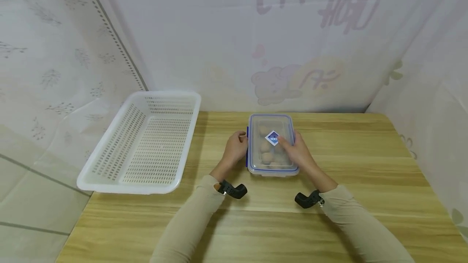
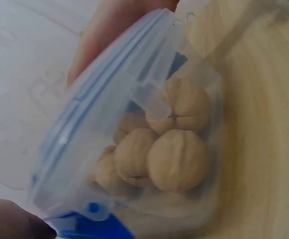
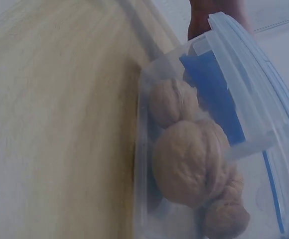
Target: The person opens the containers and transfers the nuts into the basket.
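A clear plastic food container (image 1: 260,165) with a blue-rimmed lid stands on the wooden table, holding several walnuts (image 2: 178,160). My right hand (image 1: 297,151) grips its right side, thumb on the lid near a blue and white diamond sticker (image 1: 271,136). At the left side, my left hand (image 1: 235,147) has its fingers bent against the blue latch (image 2: 92,224). In the left wrist view a left fingertip meets the latch's edge, and the latch slants out from the wall. The lid (image 3: 264,74) sits on the container. Most right-hand fingers are hidden behind the side wall.
A white plastic basket (image 1: 184,145) with slotted walls stands to the left, overhanging the table's left edge. Printed cloth (image 1: 219,31) hangs behind the wooden table (image 1: 347,149) and along both sides. Each wrist wears a black camera mount (image 1: 234,190).
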`<state>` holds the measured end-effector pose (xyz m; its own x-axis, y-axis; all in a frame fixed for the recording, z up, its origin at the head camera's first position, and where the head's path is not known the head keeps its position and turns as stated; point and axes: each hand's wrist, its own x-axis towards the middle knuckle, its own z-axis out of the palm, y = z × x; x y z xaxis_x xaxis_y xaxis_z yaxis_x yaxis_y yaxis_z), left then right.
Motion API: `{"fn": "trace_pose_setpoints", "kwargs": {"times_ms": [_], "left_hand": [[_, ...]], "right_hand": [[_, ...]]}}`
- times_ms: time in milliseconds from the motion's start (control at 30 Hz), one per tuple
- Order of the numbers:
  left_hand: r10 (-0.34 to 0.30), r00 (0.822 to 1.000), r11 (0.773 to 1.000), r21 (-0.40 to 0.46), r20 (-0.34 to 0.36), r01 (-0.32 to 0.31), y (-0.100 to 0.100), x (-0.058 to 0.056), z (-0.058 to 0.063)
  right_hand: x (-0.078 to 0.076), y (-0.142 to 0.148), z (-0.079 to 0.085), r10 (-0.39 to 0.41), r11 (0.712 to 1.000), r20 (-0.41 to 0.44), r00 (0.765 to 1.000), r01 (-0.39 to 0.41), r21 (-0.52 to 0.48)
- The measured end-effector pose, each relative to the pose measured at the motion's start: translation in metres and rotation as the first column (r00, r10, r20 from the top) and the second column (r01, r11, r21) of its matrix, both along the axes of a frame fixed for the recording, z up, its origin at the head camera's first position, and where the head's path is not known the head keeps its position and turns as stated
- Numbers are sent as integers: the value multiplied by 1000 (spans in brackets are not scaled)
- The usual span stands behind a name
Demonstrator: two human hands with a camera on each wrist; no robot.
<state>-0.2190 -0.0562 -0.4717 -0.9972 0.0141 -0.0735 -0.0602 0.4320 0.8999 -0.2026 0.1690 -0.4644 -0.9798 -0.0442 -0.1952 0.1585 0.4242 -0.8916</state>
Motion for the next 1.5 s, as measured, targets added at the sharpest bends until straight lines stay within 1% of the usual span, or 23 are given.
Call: {"fn": "trace_pose_setpoints", "kwargs": {"times_ms": [100,167,200,267,333,367,433,500,633,767,867,1000,1133,1333,1500], "left_hand": [[-11,1000,999,30,2,11,-5,0,6],[-29,999,996,89,30,26,-8,1,10],[-49,997,990,133,56,41,-9,1,13],[-99,988,976,206,118,73,-11,3,19],[-146,972,961,260,183,96,-12,5,24],[-167,964,956,274,207,107,-13,7,27],[-193,954,956,261,230,131,-14,9,32],[-201,952,962,231,232,147,-14,11,35],[-200,954,967,204,224,155,-13,14,39],[-204,954,967,198,220,161,-12,16,41],[-206,957,971,166,206,173,-12,17,42],[-197,960,976,136,197,172,-12,16,43],[-184,963,979,124,196,162,-12,15,46],[-174,964,981,118,201,153,-11,16,48],[-170,964,982,118,203,148,-10,18,49]], "right_hand": [[0,6,5,40,998,-4,999,-40,43],[0,11,9,65,993,-13,998,-64,96],[1,14,12,73,990,-22,997,-70,120],[3,19,18,82,984,-40,996,-74,162],[7,24,23,88,977,-33,996,-79,198],[8,25,25,92,975,-30,995,-83,207],[11,28,27,105,971,-13,994,-100,218],[13,30,27,126,969,11,992,-125,214],[16,31,26,159,967,6,987,-157,203],[17,32,26,175,965,-20,984,-168,202],[18,31,28,183,962,-27,983,-173,212],[17,29,31,198,954,-46,979,-182,240],[16,28,34,206,944,-68,976,-180,277],[17,26,35,202,937,-81,976,-169,306],[20,26,37,202,929,-112,973,-154,336]]}}
